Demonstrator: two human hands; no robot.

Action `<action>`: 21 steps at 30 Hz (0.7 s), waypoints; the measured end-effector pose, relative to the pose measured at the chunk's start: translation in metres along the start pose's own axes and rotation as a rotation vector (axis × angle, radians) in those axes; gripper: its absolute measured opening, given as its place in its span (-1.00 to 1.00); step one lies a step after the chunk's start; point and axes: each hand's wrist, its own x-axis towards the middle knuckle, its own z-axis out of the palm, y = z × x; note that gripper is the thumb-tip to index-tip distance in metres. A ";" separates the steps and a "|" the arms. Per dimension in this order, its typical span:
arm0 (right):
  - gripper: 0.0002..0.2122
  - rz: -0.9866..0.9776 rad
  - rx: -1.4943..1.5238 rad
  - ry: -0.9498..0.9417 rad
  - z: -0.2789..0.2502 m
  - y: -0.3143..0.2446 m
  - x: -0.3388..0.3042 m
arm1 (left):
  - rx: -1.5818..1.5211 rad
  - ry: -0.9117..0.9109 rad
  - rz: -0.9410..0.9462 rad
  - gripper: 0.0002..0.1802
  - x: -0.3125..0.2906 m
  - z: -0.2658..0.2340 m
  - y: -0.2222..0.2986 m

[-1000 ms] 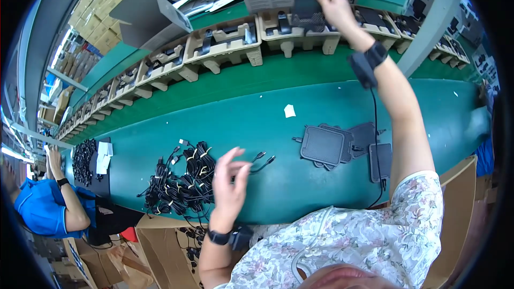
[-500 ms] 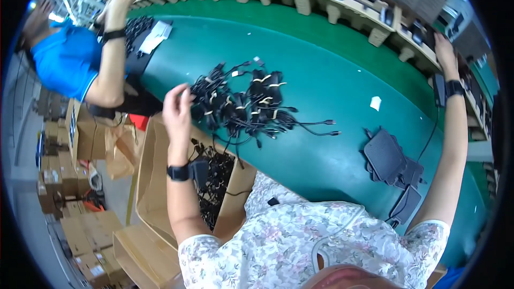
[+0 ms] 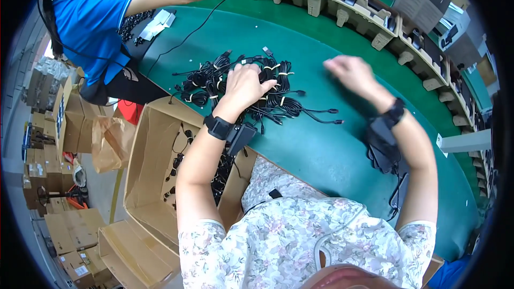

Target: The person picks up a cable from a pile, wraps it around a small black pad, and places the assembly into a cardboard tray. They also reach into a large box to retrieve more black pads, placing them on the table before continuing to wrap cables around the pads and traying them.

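On the green table lies a pile of black cables [image 3: 292, 108], bundled with pale ties. My left hand [image 3: 245, 84] rests on top of it, thumb spread away from the fingers; the fingertips partly sink among the cables. To the right of the pile my right hand [image 3: 350, 72] is above the table, smeared by motion, its fingers drawn in; whether it holds anything is not clear. Below my right wrist lie flat black devices [image 3: 381, 161] with cords, partly covered by the forearm and the black wrist unit.
A line of moulded trays [image 3: 369, 13] holding dark parts curves along the far side. An open cardboard box [image 3: 152, 155] with more black cables stands left of me. At the far left, a co-worker in a blue shirt [image 3: 99, 18] reaches an arm toward the trays.
My right hand has left the trays at the far right and moved inward over the table. My left hand has moved right onto the cable pile. The co-worker's arm now stretches to the right.
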 end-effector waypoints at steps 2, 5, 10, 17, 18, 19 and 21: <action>-0.62 0.016 -0.059 -0.154 0.026 -0.032 0.006 | -0.142 0.201 -0.020 -0.60 -0.007 0.017 0.000; -0.59 0.092 -0.010 -0.216 0.053 -0.055 0.030 | -0.229 0.354 -0.004 -0.63 -0.012 0.028 0.005; -0.61 0.048 0.082 -0.098 0.093 -0.069 0.043 | -0.467 0.375 -0.022 -0.72 -0.018 0.030 0.001; -0.71 0.169 0.786 -0.237 0.096 -0.081 0.031 | -0.649 0.443 -0.112 -0.77 -0.015 0.041 -0.004; -0.71 0.170 0.786 -0.222 0.091 -0.077 0.031 | -0.669 0.434 -0.158 -0.75 -0.016 0.039 -0.003; -0.71 0.170 0.798 -0.258 0.085 -0.069 0.031 | -0.687 0.425 -0.204 -0.74 -0.017 0.038 -0.002; -0.73 0.178 0.821 -0.338 0.073 -0.047 0.026 | -0.621 0.465 -0.165 -0.70 -0.022 0.039 -0.006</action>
